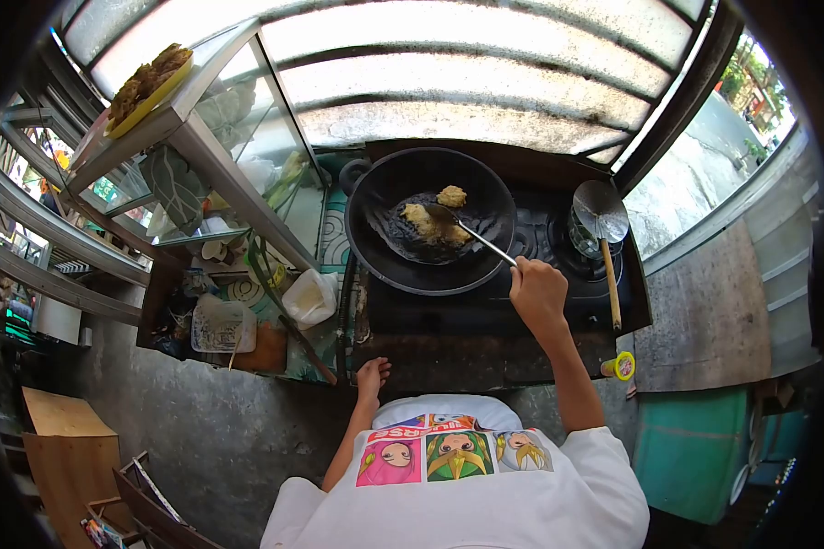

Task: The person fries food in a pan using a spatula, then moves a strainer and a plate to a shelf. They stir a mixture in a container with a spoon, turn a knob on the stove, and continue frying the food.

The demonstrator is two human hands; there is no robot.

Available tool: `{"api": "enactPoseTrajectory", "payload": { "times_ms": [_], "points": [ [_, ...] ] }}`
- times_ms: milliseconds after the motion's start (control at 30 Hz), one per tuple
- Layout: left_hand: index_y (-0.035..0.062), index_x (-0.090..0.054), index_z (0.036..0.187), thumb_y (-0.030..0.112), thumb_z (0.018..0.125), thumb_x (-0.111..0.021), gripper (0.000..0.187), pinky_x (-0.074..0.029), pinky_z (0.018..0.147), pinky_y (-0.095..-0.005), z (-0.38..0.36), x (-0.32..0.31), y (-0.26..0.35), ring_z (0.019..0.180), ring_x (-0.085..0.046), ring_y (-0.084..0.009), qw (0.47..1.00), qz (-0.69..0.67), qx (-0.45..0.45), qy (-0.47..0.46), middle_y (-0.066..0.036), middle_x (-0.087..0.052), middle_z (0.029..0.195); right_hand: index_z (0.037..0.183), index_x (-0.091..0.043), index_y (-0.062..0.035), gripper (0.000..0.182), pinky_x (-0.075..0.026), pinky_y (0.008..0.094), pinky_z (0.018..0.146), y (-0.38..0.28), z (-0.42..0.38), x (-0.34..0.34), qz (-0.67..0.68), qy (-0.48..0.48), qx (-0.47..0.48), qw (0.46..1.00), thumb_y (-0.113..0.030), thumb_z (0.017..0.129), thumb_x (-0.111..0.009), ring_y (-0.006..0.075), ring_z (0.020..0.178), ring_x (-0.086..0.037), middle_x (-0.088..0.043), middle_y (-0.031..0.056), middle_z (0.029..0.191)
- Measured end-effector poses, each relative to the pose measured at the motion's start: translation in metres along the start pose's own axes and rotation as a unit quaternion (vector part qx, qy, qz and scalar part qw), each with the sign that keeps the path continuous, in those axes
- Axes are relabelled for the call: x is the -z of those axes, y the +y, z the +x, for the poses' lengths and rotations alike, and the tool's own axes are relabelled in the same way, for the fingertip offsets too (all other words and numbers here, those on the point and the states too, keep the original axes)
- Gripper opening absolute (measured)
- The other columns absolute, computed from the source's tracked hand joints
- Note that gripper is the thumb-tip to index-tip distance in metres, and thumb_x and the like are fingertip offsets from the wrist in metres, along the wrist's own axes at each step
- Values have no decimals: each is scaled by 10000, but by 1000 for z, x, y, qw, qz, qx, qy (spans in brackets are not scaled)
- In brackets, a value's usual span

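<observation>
A large black wok (pixel 398 265) stands on the black stove, with dark oil in its bottom. Several golden pieces of food (pixel 420 220) lie in the oil, one of them (pixel 451 196) a little apart at the back. My right hand (pixel 538 291) is closed round the handle of a metal spatula (pixel 487 243), whose dark blade touches the food in the wok. Near the front edge of the stove, my left hand (pixel 373 377) hangs low with its fingers curled; whatever they may hold is too small to make out.
Right of the wok, a strainer (pixel 601 206) with a wooden handle rests over a pot. A yellow-rimmed container (pixel 623 366) is at the stove's right front corner. Leftward are a glass case (pixel 275 137), a plastic tub (pixel 222 327), a white bag (pixel 310 298) and a yellow tray of fried food (pixel 151 96).
</observation>
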State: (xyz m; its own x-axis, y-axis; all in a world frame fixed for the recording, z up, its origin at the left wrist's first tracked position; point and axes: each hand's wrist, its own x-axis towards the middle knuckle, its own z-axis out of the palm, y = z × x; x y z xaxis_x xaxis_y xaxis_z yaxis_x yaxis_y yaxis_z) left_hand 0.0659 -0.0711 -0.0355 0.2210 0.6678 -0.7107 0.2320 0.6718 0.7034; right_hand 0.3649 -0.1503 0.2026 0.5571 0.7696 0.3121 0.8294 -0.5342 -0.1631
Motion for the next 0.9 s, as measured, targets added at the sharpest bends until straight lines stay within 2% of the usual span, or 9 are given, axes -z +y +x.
{"api": "enactPoseTrajectory", "payload": {
  "times_ms": [300, 400, 567, 667, 900],
  "points": [
    [135, -620, 937, 301, 870, -486, 224, -391, 631, -235, -3, -1, 1, 703, -547, -66, 1000, -4, 0, 4, 22, -639, 857, 717, -588, -43, 141, -475, 396, 570, 1, -9, 11, 55, -5, 4, 998, -172, 773, -578, 322, 626, -601, -592, 124, 655],
    [133, -620, 921, 294, 877, -481, 217, -385, 609, -229, -2, 0, -2, 685, -542, -63, 1000, -11, -1, 7, 23, -639, 844, 720, -600, -37, 156, -475, 406, 578, 9, -2, 12, 72, 17, -21, 997, -180, 777, -571, 339, 638, -599, -601, 137, 666],
    [133, -618, 919, 294, 876, -482, 214, -385, 601, -225, -5, -1, -1, 682, -539, -62, 1000, -14, -2, 11, 24, -639, 845, 740, -622, -42, 165, -479, 417, 614, 21, 13, -4, 59, 29, -127, 990, -193, 779, -567, 352, 686, -610, -612, 160, 685],
    [134, -618, 921, 294, 876, -483, 214, -385, 594, -223, -4, 0, -3, 678, -538, -62, 1000, -18, 0, 12, 24, -639, 841, 822, -659, -45, 176, -477, 412, 643, 25, 16, -17, 65, 9, -136, 989, -191, 776, -572, 357, 702, -608, -615, 176, 695],
    [133, -622, 920, 292, 879, -480, 217, -386, 592, -223, -8, 0, -3, 678, -541, -61, 1000, -25, -4, 18, 24, -639, 832, 849, -678, -41, 207, -479, 392, 668, 22, 8, -7, 147, -21, -150, 977, -203, 762, -584, 350, 711, -615, -625, 187, 736]
  ]
}}
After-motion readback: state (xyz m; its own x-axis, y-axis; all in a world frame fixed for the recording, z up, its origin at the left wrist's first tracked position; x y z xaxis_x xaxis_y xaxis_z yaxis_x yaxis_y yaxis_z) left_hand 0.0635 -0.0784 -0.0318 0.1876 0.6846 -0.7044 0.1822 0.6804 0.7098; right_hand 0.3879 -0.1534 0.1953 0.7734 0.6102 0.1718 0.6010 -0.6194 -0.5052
